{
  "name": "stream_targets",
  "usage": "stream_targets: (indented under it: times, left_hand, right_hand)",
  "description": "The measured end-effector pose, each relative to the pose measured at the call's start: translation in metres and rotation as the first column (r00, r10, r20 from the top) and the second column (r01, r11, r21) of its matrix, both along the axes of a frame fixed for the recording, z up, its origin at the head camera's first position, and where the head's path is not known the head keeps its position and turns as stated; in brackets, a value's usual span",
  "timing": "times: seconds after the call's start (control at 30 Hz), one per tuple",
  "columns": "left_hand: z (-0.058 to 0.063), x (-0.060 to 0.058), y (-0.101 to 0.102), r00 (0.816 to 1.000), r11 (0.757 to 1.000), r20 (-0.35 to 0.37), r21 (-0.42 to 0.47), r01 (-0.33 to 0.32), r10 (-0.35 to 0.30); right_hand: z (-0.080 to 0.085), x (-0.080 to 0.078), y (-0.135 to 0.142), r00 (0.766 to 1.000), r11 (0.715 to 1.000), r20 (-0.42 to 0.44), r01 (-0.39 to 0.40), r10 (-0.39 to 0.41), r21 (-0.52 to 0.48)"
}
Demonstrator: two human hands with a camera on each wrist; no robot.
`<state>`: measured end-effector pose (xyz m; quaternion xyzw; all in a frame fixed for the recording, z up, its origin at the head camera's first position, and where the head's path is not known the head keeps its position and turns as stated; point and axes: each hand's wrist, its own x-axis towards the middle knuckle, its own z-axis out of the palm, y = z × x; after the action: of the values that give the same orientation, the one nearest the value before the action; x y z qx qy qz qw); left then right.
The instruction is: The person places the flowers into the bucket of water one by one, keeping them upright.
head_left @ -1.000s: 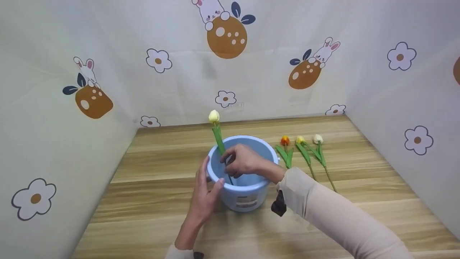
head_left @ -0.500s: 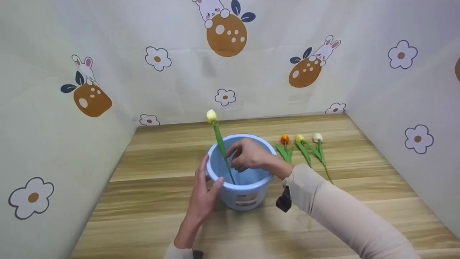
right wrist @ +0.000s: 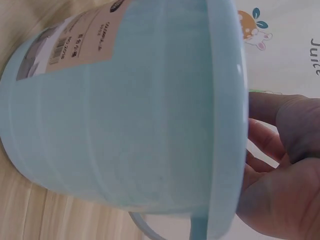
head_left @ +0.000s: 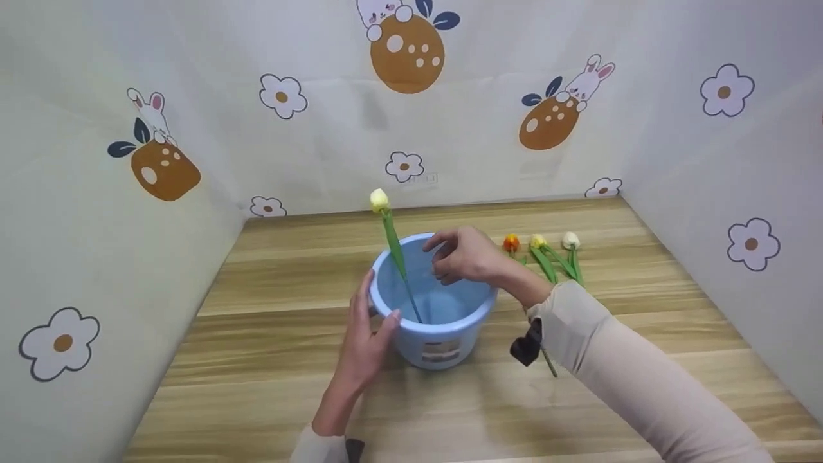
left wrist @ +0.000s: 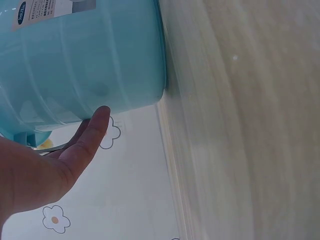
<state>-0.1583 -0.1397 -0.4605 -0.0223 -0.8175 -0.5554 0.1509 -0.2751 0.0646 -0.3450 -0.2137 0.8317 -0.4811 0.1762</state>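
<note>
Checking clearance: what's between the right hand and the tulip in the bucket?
In the head view, only the inside of the bucket shows between the right hand and tulip.

A round, pale blue plastic bucket, its wall ringed by faint ridges, is shown turned sideways, with its base set against a light brown wood-grain tabletop at the right. A beige, white and grey printed paper label is cut off by the top edge. The bucket's outer wall is touched by an extended finger of a bare left hand, seen at the lower left. Behind, a white backdrop is decorated with dark-outlined flowers, one partly hidden by a finger.
</note>
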Motion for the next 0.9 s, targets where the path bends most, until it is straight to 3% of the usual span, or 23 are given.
stream_targets:
  times: [0.13, 0.3, 0.6, 0.77, 0.9]
  left_hand:
    - [0.005, 0.002, -0.004, 1.000, 1.000, 0.004, 0.001, -0.021, 0.021]
    - [0.001, 0.005, 0.000, 1.000, 1.000, 0.015, 0.001, -0.023, 0.023]
    - [0.007, -0.004, 0.007, 1.000, 1.000, -0.001, -0.022, -0.012, 0.012]
    - [0.002, -0.002, 0.008, 1.000, 1.000, 0.003, -0.017, 0.003, -0.003]
    - [0.002, 0.005, -0.002, 1.000, 1.000, 0.005, -0.012, -0.017, 0.017]
  right_hand:
    - [0.008, -0.005, 0.004, 1.000, 1.000, -0.013, 0.013, -0.013, -0.027]
    - [0.009, -0.008, 0.023, 0.999, 0.998, -0.019, 0.033, -0.034, -0.055]
    - [0.026, -0.019, 0.069, 0.995, 0.994, -0.036, 0.087, -0.090, -0.069]
    - [0.019, -0.025, 0.095, 0.993, 0.992, -0.040, 0.110, -0.113, -0.059]
    - [0.008, -0.033, 0.103, 0.994, 0.993, -0.021, 0.110, -0.111, -0.038]
